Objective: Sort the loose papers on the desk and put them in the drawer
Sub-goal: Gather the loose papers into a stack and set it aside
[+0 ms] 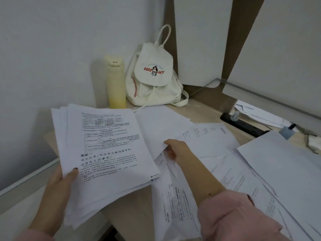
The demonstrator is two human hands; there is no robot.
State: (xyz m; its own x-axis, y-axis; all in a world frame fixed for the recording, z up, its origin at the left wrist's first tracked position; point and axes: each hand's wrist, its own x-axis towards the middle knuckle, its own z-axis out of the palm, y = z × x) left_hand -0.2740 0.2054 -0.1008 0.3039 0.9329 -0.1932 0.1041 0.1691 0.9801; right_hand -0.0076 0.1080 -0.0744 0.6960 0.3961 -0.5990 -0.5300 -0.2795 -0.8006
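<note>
1. The bench meets a wall along its left and back edges. Its back left corner is taken up by a pale yellow bottle standing upright and a cream canvas backpack just beside it.
2. A black power strip lies near the back right edge. Bare wood shows only in a strip in front of the backpack and a patch at the near edge, between the paper piles.
3. The left hand grips a stack of printed papers by its near left corner, thumb curled on top and fingers hidden beneath.
4. The stack is held above the bench's left edge and overhangs it. Its long axis runs from the near edge toward the back, leaning slightly left, and the printed text reads upright to the person. The sheets are fanned unevenly at the far and near ends.
5. The right hand, in a pink sleeve, reaches over the middle of the bench and pinches the near corner of a blank white sheet.
6. That sheet stretches from the hand toward the backpack, its left side touching or slipping under the held stack; which one cannot be told.
7. Loose papers overlap at mixed angles across the right half of the bench, out to the near and right edges.
</note>
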